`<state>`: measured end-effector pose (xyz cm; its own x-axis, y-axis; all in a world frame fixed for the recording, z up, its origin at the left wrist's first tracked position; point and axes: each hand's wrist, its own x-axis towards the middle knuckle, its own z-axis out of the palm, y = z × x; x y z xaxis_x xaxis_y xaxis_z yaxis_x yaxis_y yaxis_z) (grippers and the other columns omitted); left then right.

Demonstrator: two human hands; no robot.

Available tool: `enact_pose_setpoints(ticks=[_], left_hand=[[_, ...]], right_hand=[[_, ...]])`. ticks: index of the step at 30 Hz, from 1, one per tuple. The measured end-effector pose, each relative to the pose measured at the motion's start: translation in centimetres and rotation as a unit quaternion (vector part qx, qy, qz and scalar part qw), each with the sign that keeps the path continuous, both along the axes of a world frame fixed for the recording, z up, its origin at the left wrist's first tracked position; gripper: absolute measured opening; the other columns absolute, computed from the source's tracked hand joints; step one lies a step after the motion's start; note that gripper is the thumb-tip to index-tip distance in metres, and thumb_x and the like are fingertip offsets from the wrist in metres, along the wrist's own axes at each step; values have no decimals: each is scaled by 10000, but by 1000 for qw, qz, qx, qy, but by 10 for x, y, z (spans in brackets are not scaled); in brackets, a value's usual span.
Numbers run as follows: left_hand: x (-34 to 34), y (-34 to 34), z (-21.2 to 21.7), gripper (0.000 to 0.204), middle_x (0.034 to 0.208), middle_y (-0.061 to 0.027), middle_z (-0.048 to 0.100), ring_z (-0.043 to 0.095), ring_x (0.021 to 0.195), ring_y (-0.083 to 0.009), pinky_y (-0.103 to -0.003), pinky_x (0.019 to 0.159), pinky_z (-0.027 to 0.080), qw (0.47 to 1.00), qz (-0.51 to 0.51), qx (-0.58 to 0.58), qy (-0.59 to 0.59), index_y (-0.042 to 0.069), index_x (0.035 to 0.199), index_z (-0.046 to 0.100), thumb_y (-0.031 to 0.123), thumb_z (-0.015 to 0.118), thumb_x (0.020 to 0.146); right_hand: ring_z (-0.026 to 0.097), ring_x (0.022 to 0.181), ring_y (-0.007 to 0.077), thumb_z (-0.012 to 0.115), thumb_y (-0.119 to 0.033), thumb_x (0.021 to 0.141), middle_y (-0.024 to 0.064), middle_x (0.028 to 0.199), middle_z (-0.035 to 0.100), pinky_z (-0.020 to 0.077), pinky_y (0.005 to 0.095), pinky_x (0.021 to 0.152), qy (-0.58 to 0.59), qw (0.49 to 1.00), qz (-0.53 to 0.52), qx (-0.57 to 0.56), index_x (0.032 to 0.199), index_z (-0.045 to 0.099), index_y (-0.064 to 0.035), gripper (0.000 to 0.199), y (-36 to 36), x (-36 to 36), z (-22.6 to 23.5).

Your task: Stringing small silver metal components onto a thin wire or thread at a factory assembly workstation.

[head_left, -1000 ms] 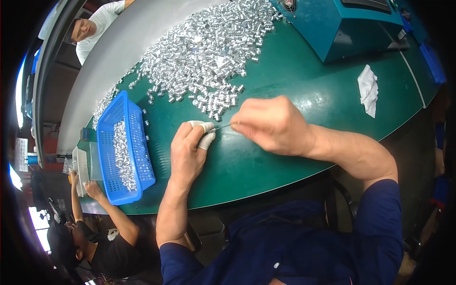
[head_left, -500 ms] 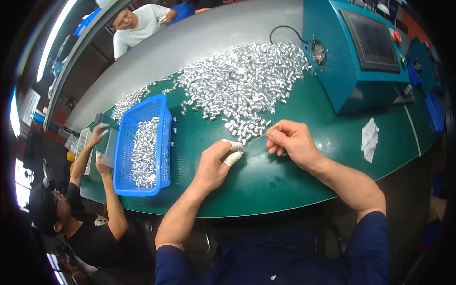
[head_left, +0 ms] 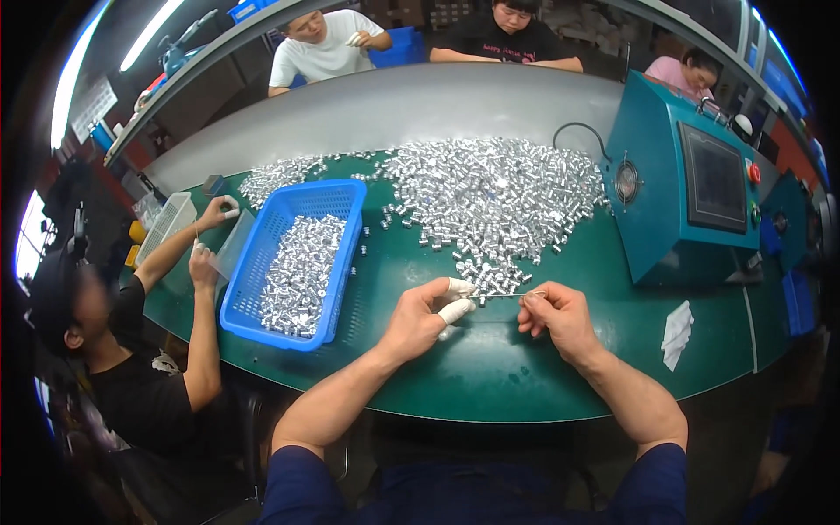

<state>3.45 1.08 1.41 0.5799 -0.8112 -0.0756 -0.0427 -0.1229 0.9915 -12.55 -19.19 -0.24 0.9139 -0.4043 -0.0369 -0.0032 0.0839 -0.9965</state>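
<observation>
My left hand [head_left: 423, 315], with white finger cots on thumb and forefinger, pinches one end of a thin metal rod [head_left: 500, 296]. My right hand [head_left: 555, 317] pinches the rod's other end, so it spans level between both hands above the green table [head_left: 490, 376]. Just beyond my fingers lies the near edge of a large heap of small silvery metal cylinders [head_left: 494, 192]. To my left stands a blue plastic basket [head_left: 302, 254] partly filled with the same cylinders.
A teal machine [head_left: 691, 197] with a screen stands at the right, a white crumpled cloth [head_left: 675, 332] in front of it. A person at the left works over a clear tray [head_left: 166, 226]. Other people sit across the grey counter [head_left: 394, 109].
The view has swung so the table lies level and the machine is in sight. My hands have drawn slightly apart along the thin rod.
</observation>
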Motion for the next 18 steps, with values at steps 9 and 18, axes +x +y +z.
enact_pose_setpoints(ticks=[9,18], left_hand=[[1,1,-1,273,1021,-84,726,672,920,-126,-267,725,557,1000,-6,-4,30,12,1230,649,125,663,982],[11,3,-15,259,999,-68,717,661,901,-131,-283,691,566,998,-15,-34,57,48,1233,665,139,650,991]], right_hand=[[679,759,119,672,-103,959,66,873,718,519,248,615,-67,994,-72,-38,1081,695,2,163,4,0,8],[669,678,248,758,-15,852,141,807,680,499,334,580,-233,851,-53,-467,1015,716,2,169,-6,0,19]])
